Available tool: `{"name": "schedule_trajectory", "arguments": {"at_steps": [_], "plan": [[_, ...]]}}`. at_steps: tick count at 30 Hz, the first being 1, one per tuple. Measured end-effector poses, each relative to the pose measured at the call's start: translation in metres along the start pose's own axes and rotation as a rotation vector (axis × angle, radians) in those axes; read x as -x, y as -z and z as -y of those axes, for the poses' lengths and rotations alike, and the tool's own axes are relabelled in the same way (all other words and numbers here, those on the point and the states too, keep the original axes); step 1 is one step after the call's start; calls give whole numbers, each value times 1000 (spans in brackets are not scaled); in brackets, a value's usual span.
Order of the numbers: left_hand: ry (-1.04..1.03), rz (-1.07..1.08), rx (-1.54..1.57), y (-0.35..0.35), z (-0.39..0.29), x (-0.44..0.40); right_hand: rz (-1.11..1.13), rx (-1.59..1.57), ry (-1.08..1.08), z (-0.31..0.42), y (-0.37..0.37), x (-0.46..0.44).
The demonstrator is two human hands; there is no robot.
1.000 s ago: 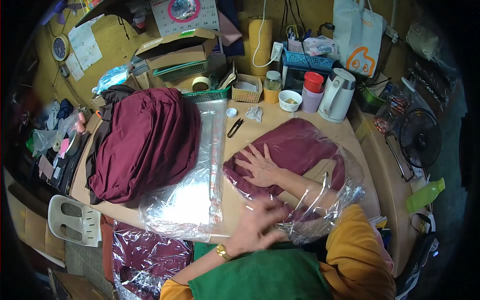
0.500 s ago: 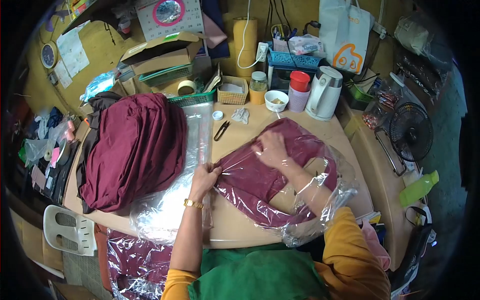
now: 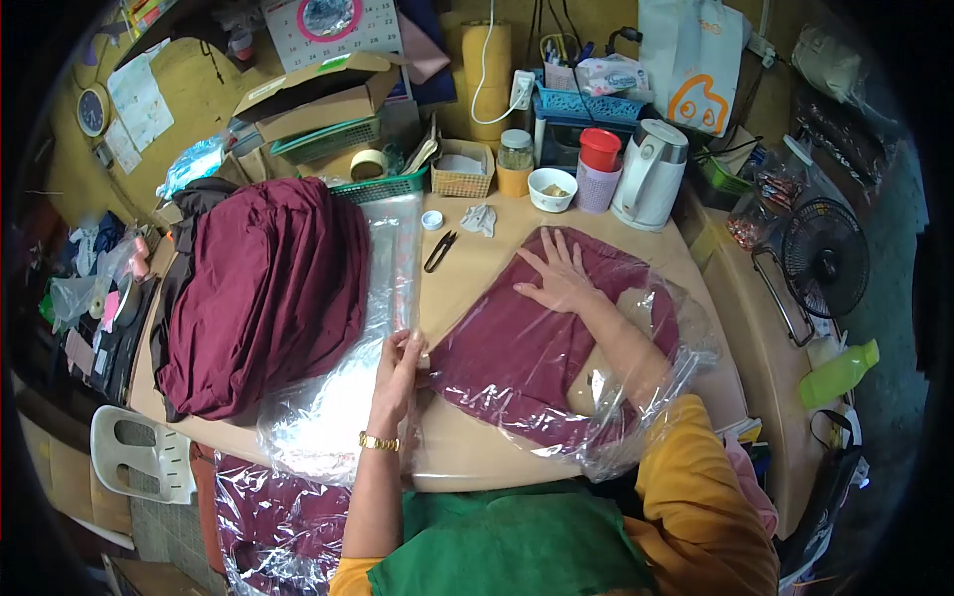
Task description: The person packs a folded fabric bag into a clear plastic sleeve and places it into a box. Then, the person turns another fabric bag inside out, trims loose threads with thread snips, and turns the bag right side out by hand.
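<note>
Right hand (image 3: 558, 282) flattened garment (image 3: 492, 343) inside bag (image 3: 694, 362).

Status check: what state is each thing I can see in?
Maroon fabric garment, flat inside clear plastic bag
Right hand, fingers spread on garment
Left hand, fingers curled near garment's corner
Maroon cloth pile, heaped, unbagged
White electric kettle, upright, lid shut
White bowl, uncovered
Brown cardboard box, open
Green plastic bottle, capped, tilted
Black fan, spinning or stopped: cannot tell
</note>
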State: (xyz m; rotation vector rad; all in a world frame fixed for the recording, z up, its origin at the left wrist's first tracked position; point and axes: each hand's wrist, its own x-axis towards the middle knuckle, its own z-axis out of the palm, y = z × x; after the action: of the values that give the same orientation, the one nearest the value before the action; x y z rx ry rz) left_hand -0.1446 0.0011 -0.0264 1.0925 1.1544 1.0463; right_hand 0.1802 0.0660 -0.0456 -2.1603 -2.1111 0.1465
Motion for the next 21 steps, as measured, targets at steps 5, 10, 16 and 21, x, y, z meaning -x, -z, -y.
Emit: {"name": "schedule_trajectory", "arguments": {"at_steps": [5,10,16,21], "plan": [[155,340,-353,8,14,-23,-17,-28,176,-2,0,-2],[70,22,422,-6,18,11,-32,-39,188,-4,-4,-4],[105,-164,648,-32,19,31,-5,-4,141,11,-3,-7],[51,-273,672,-24,25,15,9,-1,84,5,2,-8]]}}
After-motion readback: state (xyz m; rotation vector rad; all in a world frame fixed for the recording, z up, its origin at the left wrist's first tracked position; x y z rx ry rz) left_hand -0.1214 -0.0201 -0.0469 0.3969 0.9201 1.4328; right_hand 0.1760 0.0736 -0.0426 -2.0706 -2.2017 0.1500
